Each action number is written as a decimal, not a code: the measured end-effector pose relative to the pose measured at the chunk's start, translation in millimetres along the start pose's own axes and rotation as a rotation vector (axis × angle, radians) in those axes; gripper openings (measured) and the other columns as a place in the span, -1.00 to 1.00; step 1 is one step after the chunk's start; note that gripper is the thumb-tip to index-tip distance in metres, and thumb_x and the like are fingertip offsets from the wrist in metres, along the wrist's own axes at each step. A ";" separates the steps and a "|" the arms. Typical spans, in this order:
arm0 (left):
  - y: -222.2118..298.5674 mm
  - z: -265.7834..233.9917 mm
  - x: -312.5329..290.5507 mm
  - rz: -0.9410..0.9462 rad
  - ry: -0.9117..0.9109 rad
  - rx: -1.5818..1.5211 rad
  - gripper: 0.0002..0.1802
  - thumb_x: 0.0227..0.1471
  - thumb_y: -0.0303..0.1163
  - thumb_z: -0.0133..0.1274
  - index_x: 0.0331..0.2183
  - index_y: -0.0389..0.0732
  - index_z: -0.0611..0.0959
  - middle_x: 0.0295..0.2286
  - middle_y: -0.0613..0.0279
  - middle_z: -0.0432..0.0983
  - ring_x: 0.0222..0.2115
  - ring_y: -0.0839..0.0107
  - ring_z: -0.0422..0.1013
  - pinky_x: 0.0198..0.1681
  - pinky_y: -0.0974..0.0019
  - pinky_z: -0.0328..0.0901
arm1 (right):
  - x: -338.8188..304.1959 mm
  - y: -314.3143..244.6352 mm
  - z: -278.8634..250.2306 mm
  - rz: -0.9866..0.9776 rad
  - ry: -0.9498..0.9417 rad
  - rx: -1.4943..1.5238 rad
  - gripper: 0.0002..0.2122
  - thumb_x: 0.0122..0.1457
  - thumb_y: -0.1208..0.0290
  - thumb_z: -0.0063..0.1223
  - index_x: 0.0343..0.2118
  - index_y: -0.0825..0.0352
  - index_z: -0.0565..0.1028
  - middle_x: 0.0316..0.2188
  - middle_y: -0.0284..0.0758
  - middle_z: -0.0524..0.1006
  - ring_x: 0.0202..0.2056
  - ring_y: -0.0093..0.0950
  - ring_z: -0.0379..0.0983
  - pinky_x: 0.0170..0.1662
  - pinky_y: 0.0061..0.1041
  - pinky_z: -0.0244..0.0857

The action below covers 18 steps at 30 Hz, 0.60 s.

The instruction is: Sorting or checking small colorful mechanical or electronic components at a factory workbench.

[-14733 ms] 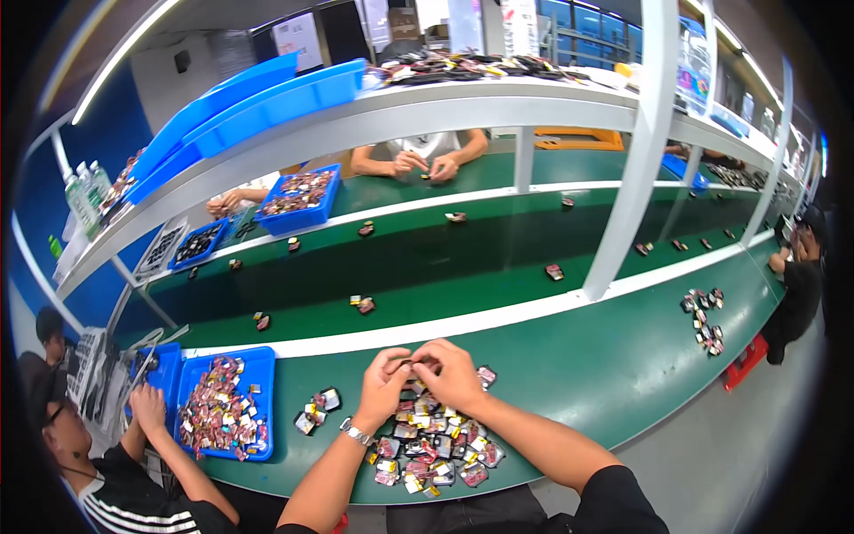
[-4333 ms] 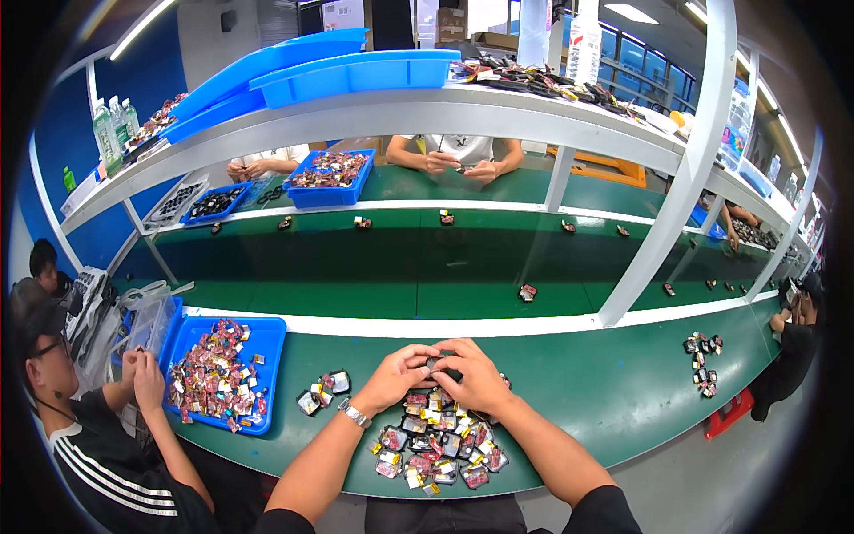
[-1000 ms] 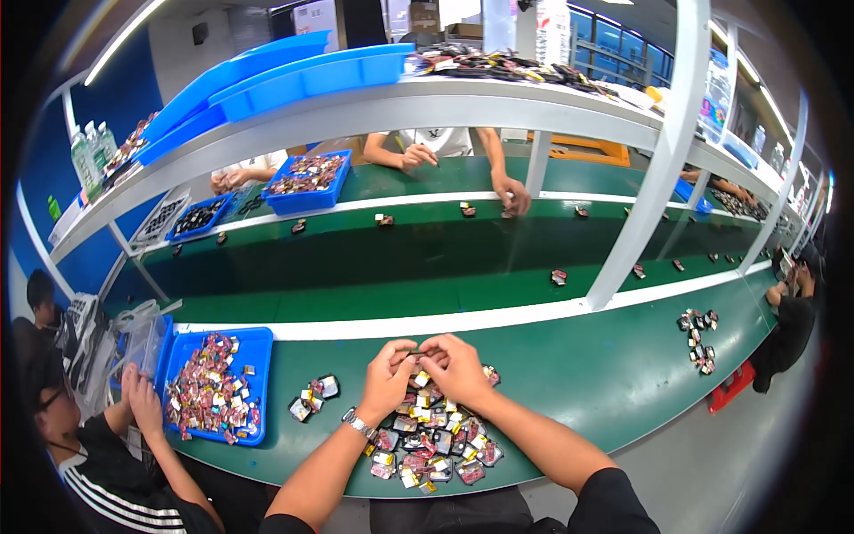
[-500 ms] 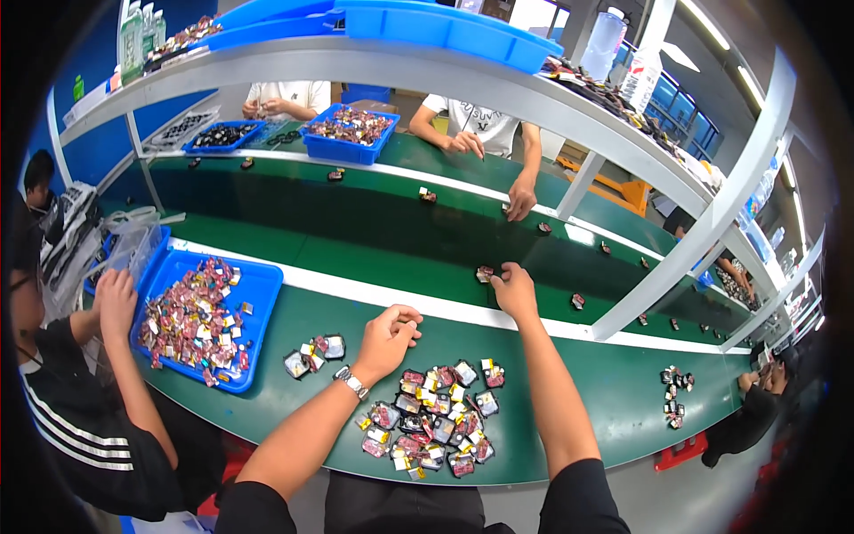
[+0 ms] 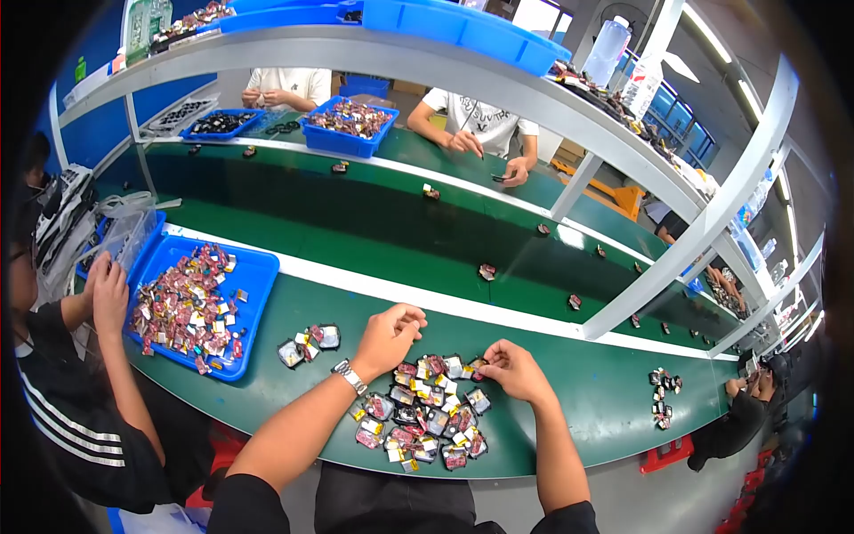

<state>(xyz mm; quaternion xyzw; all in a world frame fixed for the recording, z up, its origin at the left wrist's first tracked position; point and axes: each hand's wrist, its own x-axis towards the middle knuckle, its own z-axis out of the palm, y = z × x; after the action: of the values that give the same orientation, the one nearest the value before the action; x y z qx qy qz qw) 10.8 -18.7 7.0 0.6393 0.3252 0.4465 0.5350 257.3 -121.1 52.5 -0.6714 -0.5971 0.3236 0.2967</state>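
Observation:
A cluster of small electronic units (image 5: 427, 405) lies on the green bench before me: black casings with red boards, yellow tape and white or silvery parts. My right hand (image 5: 516, 370) pinches one such electronic unit (image 5: 479, 368) at the cluster's upper right edge. Loosely curled, my left hand (image 5: 391, 338) hovers by the cluster's upper left, with nothing visible in its fingers; a metal watch (image 5: 350, 376) is on that wrist. Farther left sits a smaller group of units (image 5: 308, 344). Another single unit (image 5: 487, 271) rests on the dark green belt beyond the white rail.
A blue tray (image 5: 264, 276) heaped with red-board parts stands at left, beside a co-worker's hand (image 5: 109, 294). Single units dot the belt. A white shelf frame (image 5: 694, 222) crosses overhead and at right. Across the belt, another person's hands (image 5: 514, 172) hold a dark piece.
My right hand has drawn back from the unit on the belt to the near cluster and pinches a unit there. Across the belt, the co-worker's hand has pulled back with a piece.

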 end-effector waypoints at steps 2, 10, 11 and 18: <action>4.3 0.7 -1.5 -0.022 -0.040 -0.037 -0.82 0.12 -0.53 -0.04 -0.20 -0.34 0.54 -0.30 0.14 0.58 -0.38 0.50 0.50 -0.35 0.44 0.39 | 12.0 -13.5 -5.3 0.008 -0.032 0.067 -0.88 0.04 0.57 0.17 -0.37 0.45 0.48 -0.46 -0.36 0.56 -0.38 -0.60 0.50 -0.30 -0.58 0.37; 1.3 7.0 -6.7 -0.035 -0.279 -0.170 -0.73 0.15 -0.46 0.03 -0.11 -0.37 0.53 -0.24 0.20 0.55 -0.24 0.54 0.47 -0.17 0.44 0.39 | 27.7 -45.6 45.5 -0.314 0.003 0.127 -0.66 0.05 0.58 0.16 -0.08 0.39 0.42 -0.37 -0.25 0.58 -0.39 -0.54 0.52 -0.26 -0.56 0.41; 0.9 5.6 -5.3 -0.041 -0.275 -0.177 -0.74 0.14 -0.48 0.03 -0.12 -0.38 0.54 -0.25 0.20 0.55 -0.22 0.53 0.47 -0.14 0.43 0.38 | 27.6 -47.0 47.5 -0.357 0.033 0.106 -0.66 0.04 0.56 0.19 -0.09 0.40 0.42 -0.37 -0.24 0.58 -0.40 -0.54 0.51 -0.27 -0.56 0.41; -0.5 -5.9 -1.1 -0.015 -0.099 -0.202 -0.74 0.09 -0.58 0.05 -0.13 -0.39 0.51 -0.23 0.15 0.52 -0.24 0.49 0.48 -0.14 0.45 0.38 | 27.8 -45.1 71.6 -0.346 0.279 0.228 -0.69 0.03 0.47 0.27 -0.20 0.45 0.45 -0.39 -0.25 0.54 -0.46 -0.55 0.49 -0.37 -0.59 0.41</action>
<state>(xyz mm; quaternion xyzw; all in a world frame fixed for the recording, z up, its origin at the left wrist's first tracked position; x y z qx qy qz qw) 4.9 -17.2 6.5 0.6011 0.2563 0.4409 0.6153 175.5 -87.6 41.6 -0.5594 -0.6160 0.2373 0.5013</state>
